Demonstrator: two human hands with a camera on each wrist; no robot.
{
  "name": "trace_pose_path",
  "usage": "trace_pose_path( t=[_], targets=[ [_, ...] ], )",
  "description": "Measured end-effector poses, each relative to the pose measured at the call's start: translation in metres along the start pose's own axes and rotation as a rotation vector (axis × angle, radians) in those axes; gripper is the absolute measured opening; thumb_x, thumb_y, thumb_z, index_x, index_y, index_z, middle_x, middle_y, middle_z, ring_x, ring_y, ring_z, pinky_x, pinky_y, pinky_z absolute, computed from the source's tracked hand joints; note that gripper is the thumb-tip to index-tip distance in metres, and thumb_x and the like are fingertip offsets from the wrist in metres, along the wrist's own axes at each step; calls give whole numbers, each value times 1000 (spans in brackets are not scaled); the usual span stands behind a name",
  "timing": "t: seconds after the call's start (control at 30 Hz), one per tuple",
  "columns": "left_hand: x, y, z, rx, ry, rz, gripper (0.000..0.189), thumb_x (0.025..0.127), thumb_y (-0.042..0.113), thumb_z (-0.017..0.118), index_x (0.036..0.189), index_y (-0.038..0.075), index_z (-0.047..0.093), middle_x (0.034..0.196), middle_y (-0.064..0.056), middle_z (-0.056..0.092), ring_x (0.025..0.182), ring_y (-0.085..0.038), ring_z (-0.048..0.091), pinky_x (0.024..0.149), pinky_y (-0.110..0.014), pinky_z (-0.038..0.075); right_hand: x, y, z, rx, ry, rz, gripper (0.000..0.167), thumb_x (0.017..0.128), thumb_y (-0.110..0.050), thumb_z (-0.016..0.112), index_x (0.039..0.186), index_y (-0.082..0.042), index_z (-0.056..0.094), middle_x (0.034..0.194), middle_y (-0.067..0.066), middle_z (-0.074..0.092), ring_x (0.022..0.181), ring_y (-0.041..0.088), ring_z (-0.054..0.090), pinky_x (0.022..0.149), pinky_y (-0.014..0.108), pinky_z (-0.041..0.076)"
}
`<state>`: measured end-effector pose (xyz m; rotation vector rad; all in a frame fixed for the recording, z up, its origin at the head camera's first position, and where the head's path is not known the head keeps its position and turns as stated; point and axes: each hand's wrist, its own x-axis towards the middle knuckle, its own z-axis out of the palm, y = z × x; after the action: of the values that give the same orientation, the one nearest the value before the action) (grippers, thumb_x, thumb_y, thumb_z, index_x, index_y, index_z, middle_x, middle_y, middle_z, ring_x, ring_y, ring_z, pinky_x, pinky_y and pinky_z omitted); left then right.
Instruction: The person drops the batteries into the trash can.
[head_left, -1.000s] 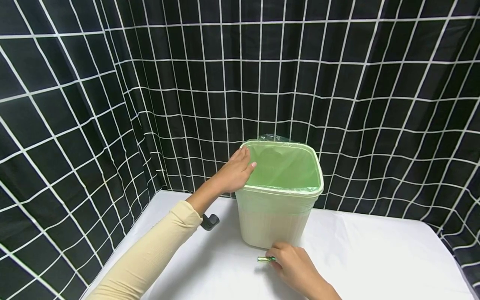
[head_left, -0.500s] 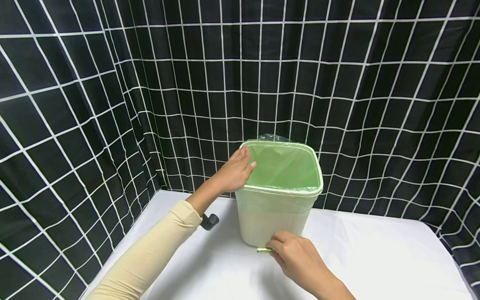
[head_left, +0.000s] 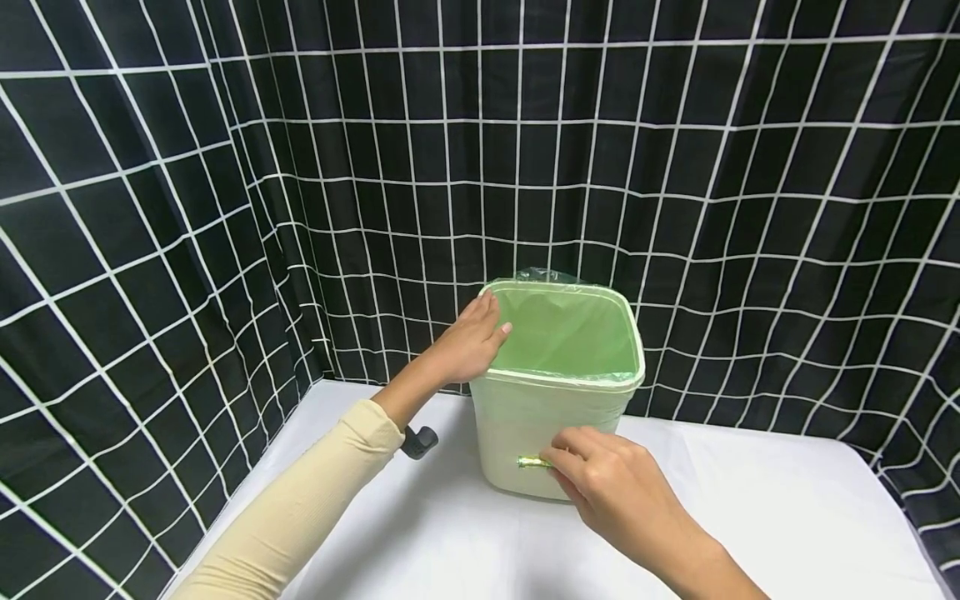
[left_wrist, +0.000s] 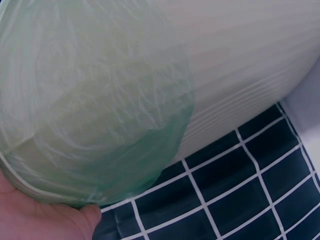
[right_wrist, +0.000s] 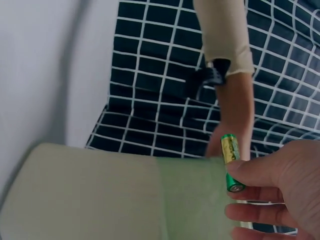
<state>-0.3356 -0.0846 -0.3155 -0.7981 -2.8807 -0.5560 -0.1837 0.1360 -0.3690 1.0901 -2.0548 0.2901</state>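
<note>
A cream trash bin [head_left: 517, 433] stands upright on the white table, lined with a translucent green bag [head_left: 570, 333] folded over its rim. My left hand [head_left: 468, 342] holds the bin's left rim, thumb over the opening and fingers along the edge. From the left wrist, part of that hand [left_wrist: 47, 220] shows beside the bag's outer fold. Between thumb and fingers, my right hand [head_left: 618, 483] pinches a green and gold battery [right_wrist: 231, 155], held in front of the bin's lower wall. The battery lies roughly level in the head view, one end sticking out leftward.
A dark strap with a camera mount [head_left: 419, 443] sits at the left wrist. Black curtain with a white grid [head_left: 420, 167] hangs close behind the bin and along the left. White cloth [head_left: 735, 500] covers the table.
My right hand has lifted the battery from near the table up before the bin's front wall. The left hand stays at the rim.
</note>
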Motion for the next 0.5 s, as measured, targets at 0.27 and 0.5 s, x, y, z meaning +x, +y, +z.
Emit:
trace_pose_path(
  t=[0.27, 0.5],
  targets=[
    [1, 1, 2, -15, 0, 3, 63, 112, 36, 21, 158, -8, 13, 168, -22, 4, 156, -30, -2, 126, -37, 2, 11, 8, -16, -19, 20, 2, 22, 77, -3, 83, 97, -9, 77, 90, -5, 66, 76, 12, 64, 61, 29, 56],
    [1, -2, 4, -23, 12, 0, 64, 112, 37, 21, 158, -7, 13, 168, -22, 4, 156, -29, -2, 126, -36, 1, 24, 14, -28, -24, 6, -7, 17, 83, -4, 79, 100, -7, 77, 92, -2, 68, 79, 15, 67, 66, 32, 58]
  ],
)
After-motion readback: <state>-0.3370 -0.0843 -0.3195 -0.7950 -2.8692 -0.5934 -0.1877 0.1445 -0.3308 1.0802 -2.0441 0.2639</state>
